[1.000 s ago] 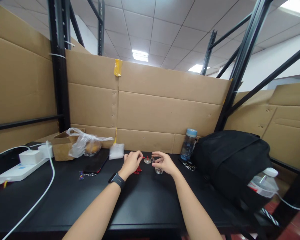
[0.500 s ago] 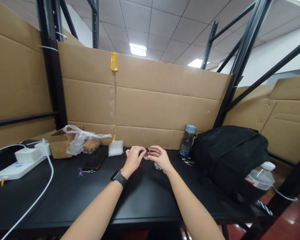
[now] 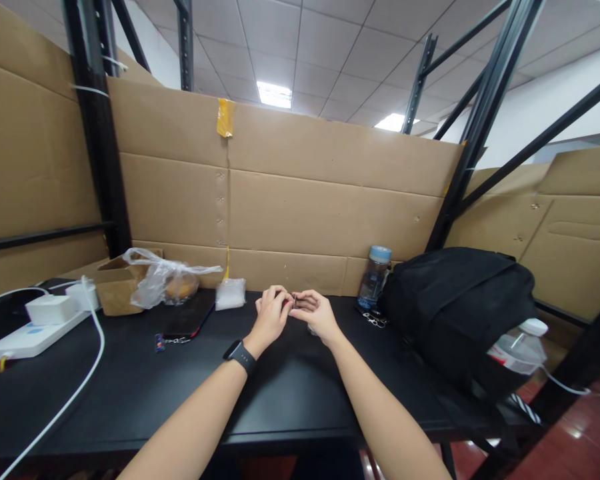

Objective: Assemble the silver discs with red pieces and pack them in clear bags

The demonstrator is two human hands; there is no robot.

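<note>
My left hand (image 3: 272, 316), with a dark watch (image 3: 240, 355) on the wrist, is closed in a pinch just above the black table. Close against it, my right hand (image 3: 320, 316) is bent inward with thumb and fingers pinching too. Between the fingertips shows a small thin piece (image 3: 295, 302) with red and shiny bits; its kind is too small to make out and fingers cover most of it. Under the right hand, a small clear round item (image 3: 311, 329) rests on the table, mostly hidden.
Beyond the hands lies a white packet (image 3: 231, 294). To the left are a dark phone-like slab (image 3: 189, 321), a plastic bag (image 3: 163, 280), a cardboard box (image 3: 117, 290) and a power strip (image 3: 35, 340). A water bottle (image 3: 374, 279) and a black backpack (image 3: 455, 313) stand right.
Both hands have drawn closer, their fingertips meeting over the small piece. A red item by the left hand and most of the clear round item are now covered. The view has shifted slightly.
</note>
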